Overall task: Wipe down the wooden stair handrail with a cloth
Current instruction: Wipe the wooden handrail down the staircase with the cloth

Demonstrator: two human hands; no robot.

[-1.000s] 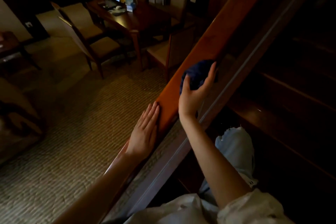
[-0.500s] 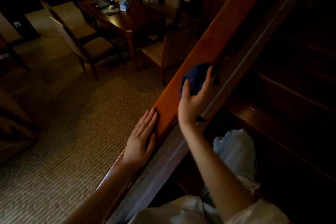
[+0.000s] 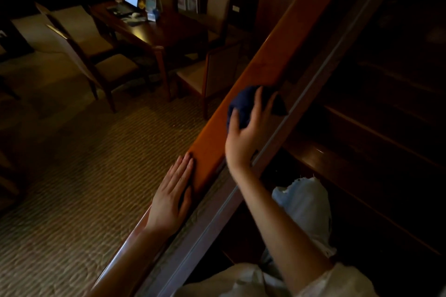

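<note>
The handrail (image 3: 284, 50) rose diagonally away from the person. On its top face sat the bunched dark cloth (image 3: 243, 103), gripped by the right hand (image 3: 243, 137). The left hand (image 3: 169, 200) lay flat, fingers straight, lower on the handrail. The next stroke likely ran along the handrail.

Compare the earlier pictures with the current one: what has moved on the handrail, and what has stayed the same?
The right hand, gripping the bunched dark blue cloth, has slid slightly down the wooden handrail toward the person, and a cloth corner now pokes out right of the hand. Nothing was picked up or released. The left hand stays flat against the rail's outer edge.
</note>
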